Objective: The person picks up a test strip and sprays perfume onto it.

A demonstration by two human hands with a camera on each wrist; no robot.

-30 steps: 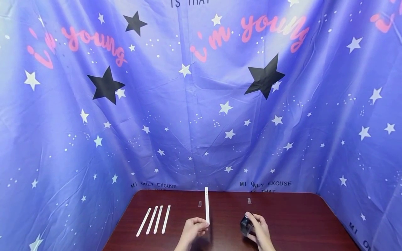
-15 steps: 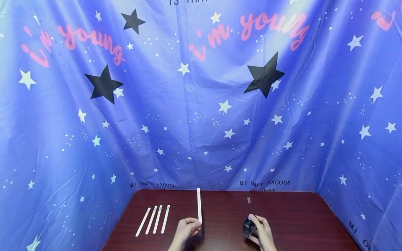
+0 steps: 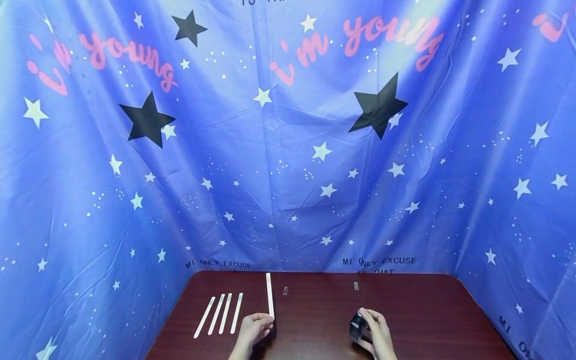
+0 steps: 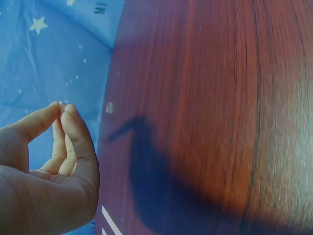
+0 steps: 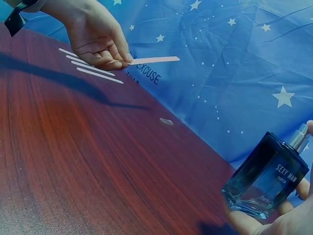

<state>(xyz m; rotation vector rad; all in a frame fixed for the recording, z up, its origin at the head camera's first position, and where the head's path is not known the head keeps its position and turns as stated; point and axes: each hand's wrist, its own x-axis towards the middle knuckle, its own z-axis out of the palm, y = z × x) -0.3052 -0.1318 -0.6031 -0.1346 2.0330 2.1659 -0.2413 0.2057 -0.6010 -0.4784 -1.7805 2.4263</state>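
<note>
Between thumb and fingertips, my left hand [image 3: 254, 330] pinches the lower end of a white perfume test strip [image 3: 269, 295], held up above the table. In the right wrist view that strip [image 5: 156, 60] juts out sideways from the fingers; the left wrist view hides nearly all of it. My right hand [image 3: 379, 335] grips a dark glass perfume bottle [image 5: 264, 174] lettered "SEXY MAN", base in the palm side and a fingertip at its silver spray top [image 5: 298, 137]. The bottle leans. Several more white strips [image 3: 237, 314] lie side by side to the left of my left hand.
Two small clear pieces lie near the back of the dark red wooden table [image 3: 315, 310]: one piece [image 3: 285, 290] right of the held strip, another piece [image 3: 356, 286] behind the bottle. A blue star-print cloth [image 3: 288, 200] hangs along the back and sides.
My left hand has moved left with the strip, toward the strips on the table, uncovering the left clear piece. The right hand with the bottle has shifted slightly right.
</note>
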